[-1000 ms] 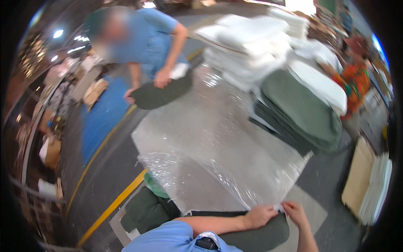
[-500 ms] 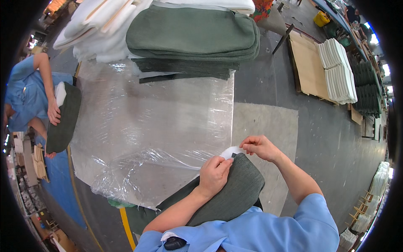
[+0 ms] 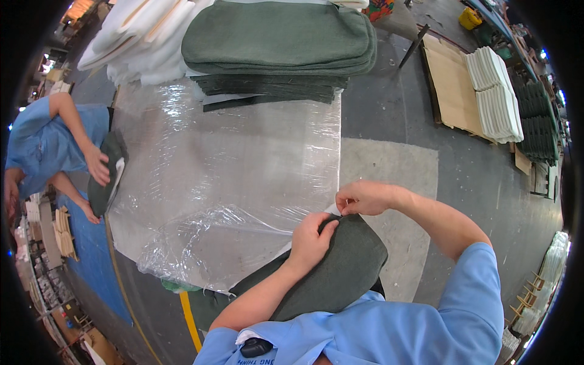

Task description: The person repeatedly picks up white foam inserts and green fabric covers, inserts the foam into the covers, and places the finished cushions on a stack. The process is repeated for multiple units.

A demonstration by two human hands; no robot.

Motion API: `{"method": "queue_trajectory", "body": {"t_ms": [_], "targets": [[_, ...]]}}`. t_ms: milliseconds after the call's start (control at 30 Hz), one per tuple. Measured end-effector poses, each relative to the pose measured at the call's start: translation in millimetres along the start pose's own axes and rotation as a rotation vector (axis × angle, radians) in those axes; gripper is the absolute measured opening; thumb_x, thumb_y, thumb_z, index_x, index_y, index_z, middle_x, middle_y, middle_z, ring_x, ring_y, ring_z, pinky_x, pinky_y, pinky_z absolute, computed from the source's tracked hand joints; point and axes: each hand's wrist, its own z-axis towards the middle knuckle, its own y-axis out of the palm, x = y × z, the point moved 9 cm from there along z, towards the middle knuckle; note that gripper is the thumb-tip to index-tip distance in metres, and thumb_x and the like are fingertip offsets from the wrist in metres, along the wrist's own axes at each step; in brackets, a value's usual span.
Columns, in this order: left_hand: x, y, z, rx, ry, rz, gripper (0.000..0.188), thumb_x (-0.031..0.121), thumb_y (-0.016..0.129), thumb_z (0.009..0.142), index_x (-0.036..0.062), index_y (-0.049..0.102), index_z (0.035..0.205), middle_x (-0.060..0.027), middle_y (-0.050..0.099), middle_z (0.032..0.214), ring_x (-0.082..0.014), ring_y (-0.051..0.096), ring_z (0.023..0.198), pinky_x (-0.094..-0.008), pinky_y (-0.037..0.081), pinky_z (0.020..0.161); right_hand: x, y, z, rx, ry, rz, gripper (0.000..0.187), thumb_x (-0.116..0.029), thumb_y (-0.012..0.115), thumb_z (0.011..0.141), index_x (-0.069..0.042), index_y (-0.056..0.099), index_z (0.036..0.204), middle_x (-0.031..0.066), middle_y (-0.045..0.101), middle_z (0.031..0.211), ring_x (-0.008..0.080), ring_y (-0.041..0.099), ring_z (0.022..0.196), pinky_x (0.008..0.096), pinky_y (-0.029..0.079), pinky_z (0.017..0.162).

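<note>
Basically, head view: L hand (image 3: 312,240) holds the green cover (image 3: 344,267) by its top edge, thumb bent over the cloth, fingers curled on the far side. R hand (image 3: 364,198) is narrow, fingertips pinched tog. on the same edge, just beside the L; can't tell if it also grips the white pad (image 3: 332,210) poking out there. Cover lies slantwise against the blue shirt (image 3: 395,322), at the near R corner of the table (image 3: 237,152), its long side running down L under the L forearm. Clear film (image 3: 194,237) is over the table, crumpled at the near edge. Far end of table: stack of green pads (image 3: 274,39), w/ white padding (image 3: 143,45) piled to its L. Co-worker (image 3: 55,140) in blue stands off the table's L side, one hand on a dark green piece (image 3: 102,176) w/ a white edge, the other by its lower end. R side, on the floor: brown board (image 3: 450,85) w/ white pieces (image 3: 494,94) stacked on it, dark green stacks (image 3: 536,121) beyond, yellow bin (image 3: 469,18) up top. Blue strip (image 3: 97,267) & yellow line (image 3: 190,319) mark the floor at L.
</note>
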Motion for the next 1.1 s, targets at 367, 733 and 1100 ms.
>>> {"method": "queue_trajectory", "body": {"t_ms": [367,733,1100], "targets": [[-5,43,21,-0.129,0.053,0.220,0.019,0.020,0.068,0.100,0.0013,0.073,0.097,-0.0198,0.068,0.095,-0.0421,0.065,0.092,-0.0505,0.051,0.079,52,24,-31,0.333,0.078,0.214,0.016,-0.019,0.072,0.101,-0.004,0.071,0.095,0.0076,0.070,0.083,0.0192,0.066,0.073,0.0364,0.051,0.065],[-4,67,54,-0.145,0.131,0.585,0.013,0.016,0.074,0.090,0.0040,0.073,0.086,-0.0118,0.060,0.114,-0.0342,0.055,0.114,-0.0513,0.043,0.094,123,77,-13,0.467,0.487,1.110,0.013,-0.014,0.069,0.103,-0.006,0.068,0.092,0.0035,0.067,0.080,0.0131,0.060,0.068,0.0344,0.048,0.056],[-1,68,59,-0.113,0.225,0.541,0.013,0.016,0.073,0.089,0.0025,0.075,0.089,-0.0123,0.058,0.129,-0.0345,0.049,0.128,-0.0528,0.038,0.102,150,130,19,0.211,0.438,1.602,0.009,-0.014,0.067,0.104,-0.006,0.069,0.102,0.0051,0.073,0.090,0.0159,0.070,0.074,0.0349,0.061,0.066]]}}
